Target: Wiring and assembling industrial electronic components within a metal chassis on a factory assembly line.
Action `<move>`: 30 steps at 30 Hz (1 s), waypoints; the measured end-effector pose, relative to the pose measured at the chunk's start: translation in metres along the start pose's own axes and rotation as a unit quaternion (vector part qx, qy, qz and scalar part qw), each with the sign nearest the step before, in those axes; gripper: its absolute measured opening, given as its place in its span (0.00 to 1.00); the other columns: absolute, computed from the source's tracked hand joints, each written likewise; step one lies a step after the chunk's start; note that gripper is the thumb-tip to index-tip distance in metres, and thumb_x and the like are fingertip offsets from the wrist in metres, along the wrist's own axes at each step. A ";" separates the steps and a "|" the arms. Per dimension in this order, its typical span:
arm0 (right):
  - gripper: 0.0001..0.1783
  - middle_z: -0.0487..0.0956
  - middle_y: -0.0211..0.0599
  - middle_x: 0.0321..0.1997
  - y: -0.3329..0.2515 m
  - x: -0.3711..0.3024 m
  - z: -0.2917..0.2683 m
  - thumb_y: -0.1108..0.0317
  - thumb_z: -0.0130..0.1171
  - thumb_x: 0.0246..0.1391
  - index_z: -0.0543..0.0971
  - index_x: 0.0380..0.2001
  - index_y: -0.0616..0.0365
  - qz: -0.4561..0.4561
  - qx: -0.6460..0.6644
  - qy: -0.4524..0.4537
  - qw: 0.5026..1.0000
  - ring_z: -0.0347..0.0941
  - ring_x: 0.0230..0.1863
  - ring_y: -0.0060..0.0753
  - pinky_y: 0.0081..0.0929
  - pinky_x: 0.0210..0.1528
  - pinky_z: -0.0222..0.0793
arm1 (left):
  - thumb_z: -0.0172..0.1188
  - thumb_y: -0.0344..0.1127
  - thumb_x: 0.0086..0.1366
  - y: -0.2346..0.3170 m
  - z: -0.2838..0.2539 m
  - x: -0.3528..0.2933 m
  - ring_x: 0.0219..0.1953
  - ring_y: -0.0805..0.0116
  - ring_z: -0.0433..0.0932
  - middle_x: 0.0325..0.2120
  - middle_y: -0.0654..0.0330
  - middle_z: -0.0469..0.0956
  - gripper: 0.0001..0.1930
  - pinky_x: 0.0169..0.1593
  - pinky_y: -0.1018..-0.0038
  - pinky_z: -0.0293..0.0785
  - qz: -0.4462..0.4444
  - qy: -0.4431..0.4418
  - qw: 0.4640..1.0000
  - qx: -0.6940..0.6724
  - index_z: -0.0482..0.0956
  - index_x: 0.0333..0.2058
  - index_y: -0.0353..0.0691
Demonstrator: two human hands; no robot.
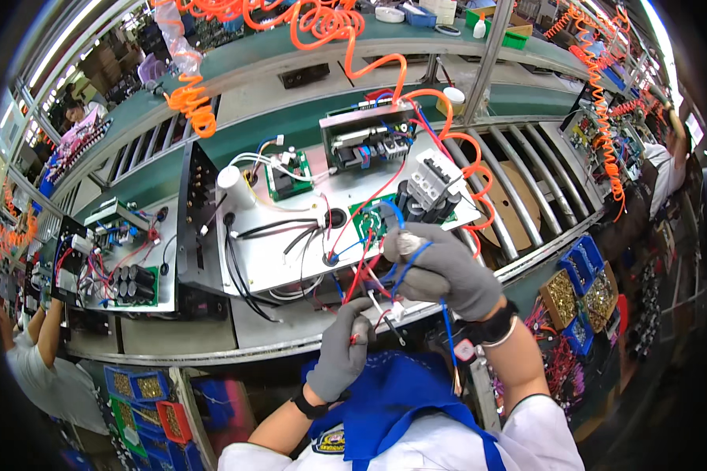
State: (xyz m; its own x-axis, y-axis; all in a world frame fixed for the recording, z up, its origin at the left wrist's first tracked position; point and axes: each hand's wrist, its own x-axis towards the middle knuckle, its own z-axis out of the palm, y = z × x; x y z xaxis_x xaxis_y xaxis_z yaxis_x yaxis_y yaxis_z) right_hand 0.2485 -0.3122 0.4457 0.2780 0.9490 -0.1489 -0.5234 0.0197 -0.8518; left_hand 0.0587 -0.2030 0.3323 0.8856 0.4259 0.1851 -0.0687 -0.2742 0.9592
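Observation:
In front of me lies a silver metal chassis plate (291, 275) with circuit boards and loose wires on it. My right hand (448, 271), in a grey glove, is closed at the plate's near right edge. A blue wire (412, 271) passes through its fingers and hangs down below. My left hand (343, 349), also gloved, is closed around red wires (356, 282) just off the near edge. Beneath my right hand a white connector (398, 311) shows beside it. A green circuit board (367, 221) sits behind my right hand, next to a grey terminal block (434, 182).
A black panel (199, 216) stands upright at the plate's left end. Metal rollers (518, 188) run to the right. Orange coiled hoses (322, 31) hang overhead. Blue parts bins (580, 263) with small hardware stand at the right. Co-workers stand at both sides, one in a grey shirt (59, 385).

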 end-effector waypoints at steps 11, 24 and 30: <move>0.12 0.77 0.48 0.21 0.038 -0.148 -0.027 0.61 0.59 0.57 0.78 0.42 0.53 0.067 -0.707 0.094 0.697 0.79 0.25 0.50 0.46 0.27 0.70 | 0.58 0.40 0.66 0.070 0.040 0.008 0.44 0.57 0.79 0.41 0.54 0.79 0.24 0.48 0.63 0.74 0.227 -0.221 0.918 0.239 0.70 0.58 0.37; 0.14 0.74 0.40 0.18 0.114 -0.254 -0.057 0.67 0.62 0.50 0.77 0.42 0.47 0.002 -0.728 0.320 0.606 0.75 0.20 0.50 0.46 0.24 0.66 | 0.57 0.30 0.53 0.029 0.097 0.045 0.38 0.41 0.78 0.33 0.46 0.79 0.17 0.40 0.54 0.74 0.147 -0.408 0.859 0.271 0.75 0.44 0.41; 0.19 0.74 0.35 0.17 0.109 -0.225 -0.043 0.66 0.65 0.50 0.78 0.47 0.50 -0.094 -0.746 0.299 0.588 0.73 0.18 0.43 0.39 0.20 0.64 | 0.55 0.31 0.57 0.032 0.088 0.041 0.37 0.39 0.77 0.33 0.44 0.78 0.14 0.39 0.53 0.72 0.142 -0.397 0.868 0.262 0.74 0.43 0.40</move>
State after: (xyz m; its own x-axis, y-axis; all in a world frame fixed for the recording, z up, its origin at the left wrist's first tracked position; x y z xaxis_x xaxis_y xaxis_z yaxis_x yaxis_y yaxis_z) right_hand 0.1632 -0.5371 0.3645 0.6845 0.6852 0.2488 0.7266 -0.6141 -0.3081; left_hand 0.1332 -0.2700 0.3516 0.9184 -0.3955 -0.0073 -0.3025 -0.7141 0.6313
